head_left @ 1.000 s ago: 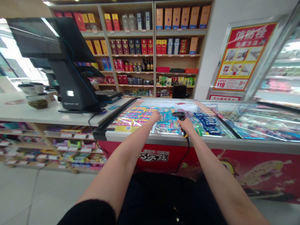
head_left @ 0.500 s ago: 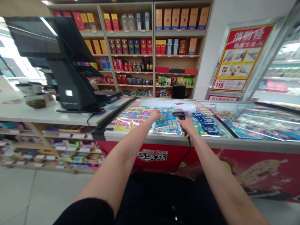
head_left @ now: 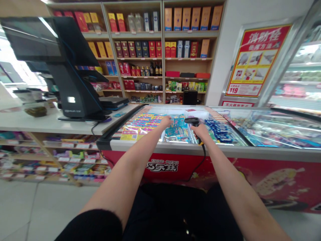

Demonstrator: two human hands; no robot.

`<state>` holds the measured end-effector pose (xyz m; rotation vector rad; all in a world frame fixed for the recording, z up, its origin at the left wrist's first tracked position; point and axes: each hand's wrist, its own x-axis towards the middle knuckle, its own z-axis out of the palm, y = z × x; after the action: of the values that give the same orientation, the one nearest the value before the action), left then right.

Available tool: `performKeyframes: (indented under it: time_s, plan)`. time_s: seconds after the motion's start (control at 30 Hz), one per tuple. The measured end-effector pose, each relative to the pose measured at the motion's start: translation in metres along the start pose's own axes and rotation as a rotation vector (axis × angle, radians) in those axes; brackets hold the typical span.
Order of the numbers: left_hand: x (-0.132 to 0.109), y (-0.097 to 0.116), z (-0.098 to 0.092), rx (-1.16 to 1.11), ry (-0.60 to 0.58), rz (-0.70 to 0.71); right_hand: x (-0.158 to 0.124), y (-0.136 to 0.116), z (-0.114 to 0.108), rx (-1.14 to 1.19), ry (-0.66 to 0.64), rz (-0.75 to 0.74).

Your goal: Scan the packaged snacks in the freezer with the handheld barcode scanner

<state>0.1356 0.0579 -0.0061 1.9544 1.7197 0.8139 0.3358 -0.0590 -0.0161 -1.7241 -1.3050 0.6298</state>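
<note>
My right hand (head_left: pixel 200 131) is wrapped round the grip of a black barcode scanner (head_left: pixel 191 121), whose head points left over the chest freezer (head_left: pixel 150 146). From the grip a dark cable hangs down past the freezer's front. My left hand (head_left: pixel 166 121) is closed at the left edge of a light-blue ice cream packet (head_left: pixel 178 122), with its fingertips partly hidden. The packet lies over more blue packets in the freezer, to the left of the scanner. Pink-and-yellow packets (head_left: pixel 150 123) lie in rows beside my left hand, and dark-blue packets (head_left: pixel 218 130) lie right of my right hand.
A counter (head_left: pixel 100 129) with a black point-of-sale terminal (head_left: pixel 75 83) stands at the left, above shelves of small goods. Behind the freezer rise wooden shelves (head_left: pixel 140 61) of boxes and bottles. A second glass-topped freezer section (head_left: pixel 265 129) extends right.
The scanner's head has turned slightly in my right hand and sits a little higher in view. My left hand stays at the blue packet. The whole view has shifted slightly.
</note>
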Motion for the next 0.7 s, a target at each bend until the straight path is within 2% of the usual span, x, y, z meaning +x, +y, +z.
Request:
performKeyframes:
  time_s: [0.47,0.7]
  plan:
    - [0.008,-0.003,0.002,0.000,-0.002,0.011,-0.007,-0.007,-0.006,0.032,-0.024,0.021]
    - [0.011,0.000,0.006,0.021,-0.021,0.025,0.002,0.003,-0.008,0.041,-0.017,0.029]
